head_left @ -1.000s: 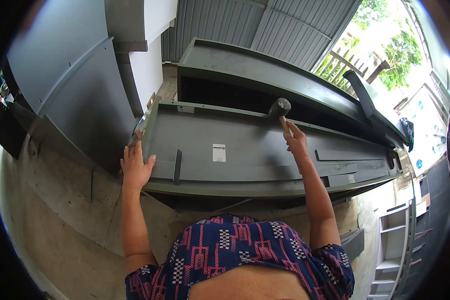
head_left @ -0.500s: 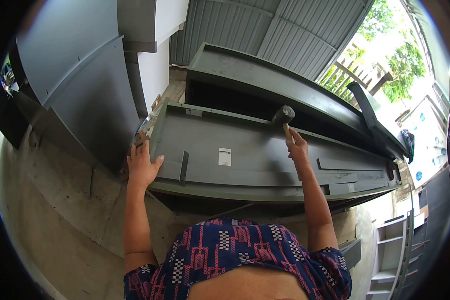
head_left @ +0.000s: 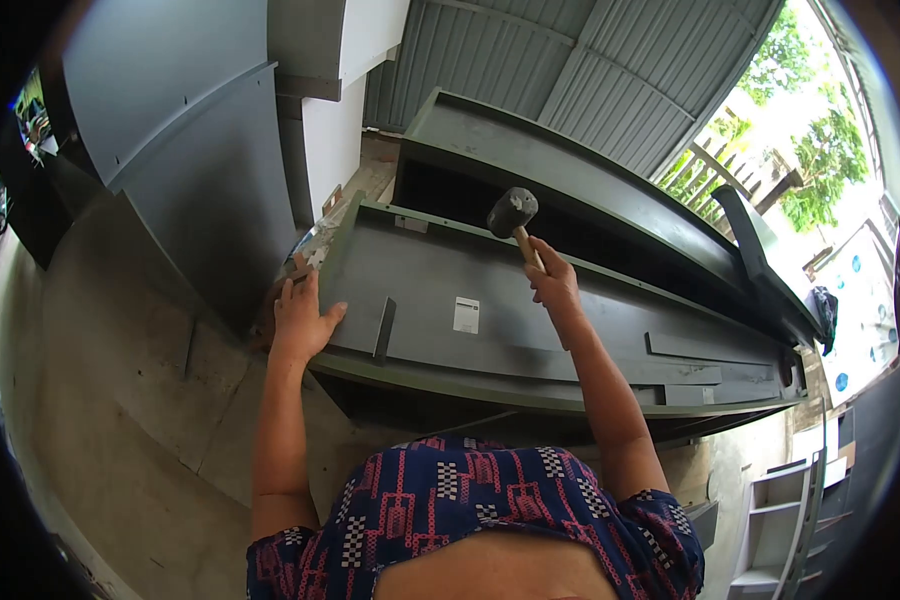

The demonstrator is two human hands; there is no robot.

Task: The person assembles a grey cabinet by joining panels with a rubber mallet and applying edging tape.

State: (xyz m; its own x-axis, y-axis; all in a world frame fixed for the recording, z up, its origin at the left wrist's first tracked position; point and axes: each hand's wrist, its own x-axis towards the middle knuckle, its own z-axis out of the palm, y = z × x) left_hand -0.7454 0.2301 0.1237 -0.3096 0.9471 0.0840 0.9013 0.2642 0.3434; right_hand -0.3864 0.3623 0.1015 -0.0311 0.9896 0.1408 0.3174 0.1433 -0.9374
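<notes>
My right hand [head_left: 554,282] grips the light wooden handle of a rubber mallet [head_left: 513,212]. Its dark, worn head is raised over the far edge of a long grey-green cabinet carcass [head_left: 530,305] lying flat. My left hand [head_left: 301,320] rests at the cabinet's near left corner, fingers apart, thumb reaching over the edge. Inside, close to that thumb, a narrow dark strip [head_left: 383,327] lies on the panel, with a white label [head_left: 466,315] to its right. Longer flat strips, one of them a dark strip [head_left: 705,347], lie toward the right end.
A second long carcass [head_left: 570,180] stands right behind the first. Tall grey panels [head_left: 205,160] rise at the left, beside white cabinet sides [head_left: 332,140]. A white shelf unit [head_left: 773,525] is at the lower right. Scraps [head_left: 310,255] lie past the left end.
My right hand and the mallet have moved left along the cabinet. The view has shifted slightly, and my left hand stays at the left corner.
</notes>
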